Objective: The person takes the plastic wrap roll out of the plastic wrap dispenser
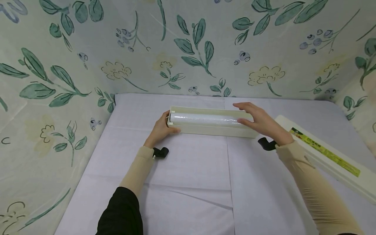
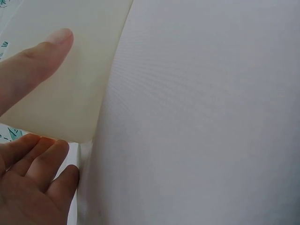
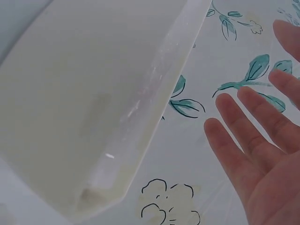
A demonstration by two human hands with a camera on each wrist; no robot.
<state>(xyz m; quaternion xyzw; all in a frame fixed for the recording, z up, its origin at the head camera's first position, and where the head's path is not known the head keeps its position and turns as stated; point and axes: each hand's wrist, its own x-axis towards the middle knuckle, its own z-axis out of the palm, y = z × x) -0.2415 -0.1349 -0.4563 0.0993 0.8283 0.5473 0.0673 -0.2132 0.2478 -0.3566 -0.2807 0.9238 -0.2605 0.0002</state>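
Note:
A long cream plastic-wrap dispenser box (image 1: pixel 211 130) lies near the far side of the table, its top uncovered. Inside it is a shiny roll of plastic wrap (image 1: pixel 205 118). My left hand (image 1: pixel 162 128) holds the box's left end; in the left wrist view its thumb (image 2: pixel 47 55) lies along the front wall and the other fingers bend at the end. Over the box's right end is my right hand (image 1: pixel 258 120), fingers spread and thumb near the roll. In the right wrist view these fingers (image 3: pixel 255 140) appear straight, apart from the box wall (image 3: pixel 93 93).
On the right, partly behind my right forearm, lies a long cream lid (image 1: pixel 346 179) with a yellow-green label (image 1: pixel 326 151). A white cloth (image 1: pixel 188 199) with creases covers the table. Leaf-patterned fabric (image 1: pixel 147 58) hangs behind and to the sides.

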